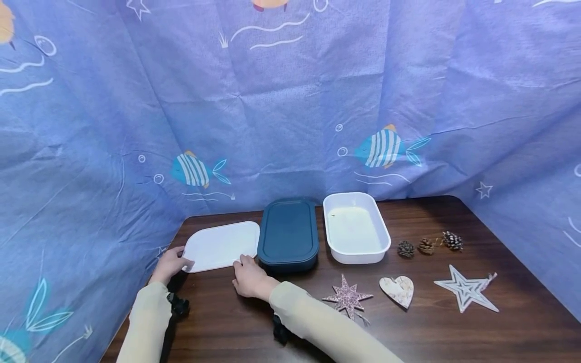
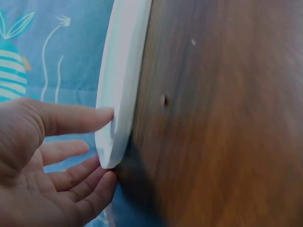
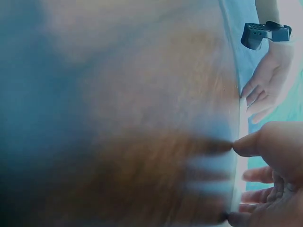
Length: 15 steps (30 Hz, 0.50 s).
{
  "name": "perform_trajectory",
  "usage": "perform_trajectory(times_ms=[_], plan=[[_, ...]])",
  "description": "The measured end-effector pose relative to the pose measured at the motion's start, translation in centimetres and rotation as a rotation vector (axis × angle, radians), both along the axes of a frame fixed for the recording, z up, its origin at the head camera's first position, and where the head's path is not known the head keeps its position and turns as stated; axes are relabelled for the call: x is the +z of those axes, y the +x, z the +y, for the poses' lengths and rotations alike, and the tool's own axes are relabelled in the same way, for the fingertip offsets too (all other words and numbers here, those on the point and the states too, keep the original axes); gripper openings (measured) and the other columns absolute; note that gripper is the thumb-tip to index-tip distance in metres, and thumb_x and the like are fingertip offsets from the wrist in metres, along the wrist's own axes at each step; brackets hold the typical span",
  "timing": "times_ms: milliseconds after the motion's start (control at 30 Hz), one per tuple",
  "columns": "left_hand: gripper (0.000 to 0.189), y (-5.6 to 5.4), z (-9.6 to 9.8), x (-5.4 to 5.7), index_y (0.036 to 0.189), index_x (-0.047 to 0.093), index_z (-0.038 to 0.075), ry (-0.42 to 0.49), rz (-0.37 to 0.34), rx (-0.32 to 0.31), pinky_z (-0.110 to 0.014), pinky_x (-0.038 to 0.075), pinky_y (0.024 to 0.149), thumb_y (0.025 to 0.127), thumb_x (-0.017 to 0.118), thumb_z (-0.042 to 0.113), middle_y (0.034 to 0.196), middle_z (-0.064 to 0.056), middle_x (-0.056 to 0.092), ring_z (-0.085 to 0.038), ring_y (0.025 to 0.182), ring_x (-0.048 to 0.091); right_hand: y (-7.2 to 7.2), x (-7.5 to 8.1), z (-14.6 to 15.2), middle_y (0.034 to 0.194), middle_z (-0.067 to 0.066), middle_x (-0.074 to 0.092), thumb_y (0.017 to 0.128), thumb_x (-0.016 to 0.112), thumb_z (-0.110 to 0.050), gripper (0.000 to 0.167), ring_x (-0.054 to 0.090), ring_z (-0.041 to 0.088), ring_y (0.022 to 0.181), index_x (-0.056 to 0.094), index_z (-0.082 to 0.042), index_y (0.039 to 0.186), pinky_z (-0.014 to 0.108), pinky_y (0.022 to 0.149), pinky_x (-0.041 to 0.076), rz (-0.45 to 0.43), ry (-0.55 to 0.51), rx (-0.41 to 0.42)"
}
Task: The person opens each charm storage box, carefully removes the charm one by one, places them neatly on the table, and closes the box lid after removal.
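A flat white lid [image 1: 222, 245] with rounded corners lies at the left of the table. My left hand [image 1: 170, 263] grips its left end; in the left wrist view the thumb presses one face and fingertips touch the edge from the other side. At the lid's near right corner, my right hand [image 1: 250, 276] pinches the rim, fingers over the lid and thumb at its near edge. Right of the lid stands a dark blue box [image 1: 290, 232] with its cover on. Beside that is a white box [image 1: 356, 232], uncovered.
On the right lie several decorations: a pink glitter star [image 1: 347, 297], a pale heart [image 1: 398, 291], a white star [image 1: 467, 289] and small pine cones [image 1: 426, 246]. A blue fish-print cloth [image 1: 290, 101] hangs behind the dark wooden table [image 1: 218, 322].
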<state>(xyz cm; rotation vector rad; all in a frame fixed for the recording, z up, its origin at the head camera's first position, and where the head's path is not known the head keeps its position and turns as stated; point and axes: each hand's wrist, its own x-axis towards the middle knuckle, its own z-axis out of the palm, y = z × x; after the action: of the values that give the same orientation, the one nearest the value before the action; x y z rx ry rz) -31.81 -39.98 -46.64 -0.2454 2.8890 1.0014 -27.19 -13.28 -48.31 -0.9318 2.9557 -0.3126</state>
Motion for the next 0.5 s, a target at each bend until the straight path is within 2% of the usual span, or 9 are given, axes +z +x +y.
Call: perform_trajectory(times_ms=[167,333,500], plan=[[0.083,1.4,-0.6,0.6,0.149,0.025,-0.02,0.025,-0.054,-0.034,-0.062,0.03,0.112,0.089,0.071,0.015,0.15,-0.042,0.027,-0.057,0.139,0.025,1.6,0.3,1.3,0.118,0.005,0.056,0.1,0.064,-0.03,0.036,0.053,0.014,0.118,0.06,-0.007,0.128,0.022,0.095,0.048,0.034,0.004,0.064],[0.084,2.5,-0.9,0.9,0.149,0.025,-0.019,0.026,-0.092,-0.044,-0.062,0.034,0.11,0.092,0.07,0.021,0.15,-0.043,0.027,-0.057,0.137,0.03,3.3,0.5,2.9,0.115,0.003,0.057,0.098,0.067,-0.029,0.032,0.055,0.012,0.115,0.062,-0.008,0.121,0.022,0.09,0.051,0.078,-0.001,0.139],[0.081,3.2,-0.6,1.1,0.147,0.035,-0.016,0.0,-0.114,-0.089,-0.061,0.043,0.102,0.092,0.073,0.029,0.145,-0.041,0.038,-0.055,0.131,0.042,4.9,0.5,4.5,0.116,0.002,0.057,0.098,0.068,-0.027,0.031,0.055,0.01,0.111,0.062,-0.009,0.121,0.022,0.085,0.053,0.057,-0.016,0.205]])
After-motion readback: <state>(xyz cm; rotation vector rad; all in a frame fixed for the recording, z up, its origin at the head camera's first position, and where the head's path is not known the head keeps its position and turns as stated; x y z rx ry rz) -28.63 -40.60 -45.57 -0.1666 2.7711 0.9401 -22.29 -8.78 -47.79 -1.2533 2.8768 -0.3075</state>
